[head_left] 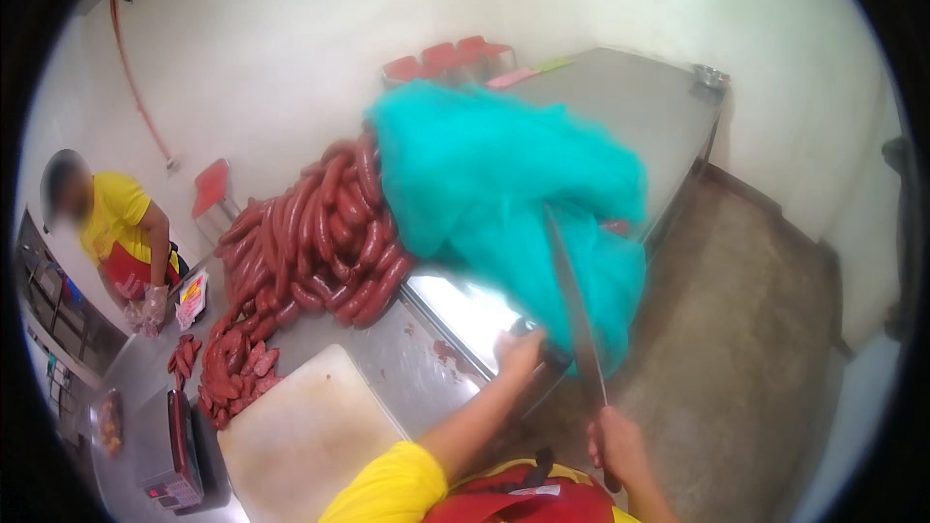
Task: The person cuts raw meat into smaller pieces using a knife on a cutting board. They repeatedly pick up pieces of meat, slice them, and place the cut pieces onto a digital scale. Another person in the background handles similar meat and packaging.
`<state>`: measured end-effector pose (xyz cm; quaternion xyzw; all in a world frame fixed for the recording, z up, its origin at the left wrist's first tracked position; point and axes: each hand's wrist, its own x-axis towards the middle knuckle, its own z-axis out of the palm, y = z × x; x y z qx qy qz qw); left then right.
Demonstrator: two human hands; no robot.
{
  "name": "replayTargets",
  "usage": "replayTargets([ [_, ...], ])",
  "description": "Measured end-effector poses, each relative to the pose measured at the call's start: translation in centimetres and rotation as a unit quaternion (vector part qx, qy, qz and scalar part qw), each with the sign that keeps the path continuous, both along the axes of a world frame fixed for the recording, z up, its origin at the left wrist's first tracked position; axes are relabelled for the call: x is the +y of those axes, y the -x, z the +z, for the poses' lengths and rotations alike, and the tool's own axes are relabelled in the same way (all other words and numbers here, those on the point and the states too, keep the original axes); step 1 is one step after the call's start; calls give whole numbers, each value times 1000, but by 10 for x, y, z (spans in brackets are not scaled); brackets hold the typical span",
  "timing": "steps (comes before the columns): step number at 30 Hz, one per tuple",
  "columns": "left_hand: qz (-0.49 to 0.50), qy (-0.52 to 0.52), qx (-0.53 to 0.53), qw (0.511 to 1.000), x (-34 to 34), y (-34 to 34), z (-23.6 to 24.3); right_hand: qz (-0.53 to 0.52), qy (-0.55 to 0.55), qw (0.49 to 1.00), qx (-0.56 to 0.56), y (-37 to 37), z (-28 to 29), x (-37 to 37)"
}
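My right hand (618,447) grips the handle of a long knife (578,315), its blade pointing up and away in front of a large turquoise bag-like sheet (504,174). That sheet is blurred and bulges over the table's middle. My left hand (520,353) is closed at the near edge of the steel table, by a dark thing that I cannot make out. Left of the sheet lies a big heap of reddish-brown sausages (310,242). Cut sausage pieces (232,378) lie at the heap's near end, beside a white cutting board (315,426).
A scale (170,450) stands left of the board. Beyond it, a gloved co-worker (121,232) in yellow and red stands by a printed packet (192,300). Red stools (441,60) line the wall. A metal bowl (712,76) sits at the table's far right corner.
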<state>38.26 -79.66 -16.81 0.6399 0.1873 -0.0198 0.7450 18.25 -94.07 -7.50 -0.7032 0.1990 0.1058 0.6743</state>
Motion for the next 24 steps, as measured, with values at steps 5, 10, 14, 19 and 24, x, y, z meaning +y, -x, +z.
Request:
replayTargets([
  [5,-32,352,157,922,83,47,29,25,188,969,-158,-28,-9,-13],
  [10,-127,193,188,955,155,133,64,123,332,910,-218,-66,-6,-5],
  [14,-44,23,167,985,165,181,60,280,323,822,-377,-79,-12,46],
  [19,-39,-146,103,983,173,199,50,393,319,753,-420,-81,-33,105],
  [24,-7,-271,173,947,198,240,65,286,342,838,-313,-114,-39,61],
])
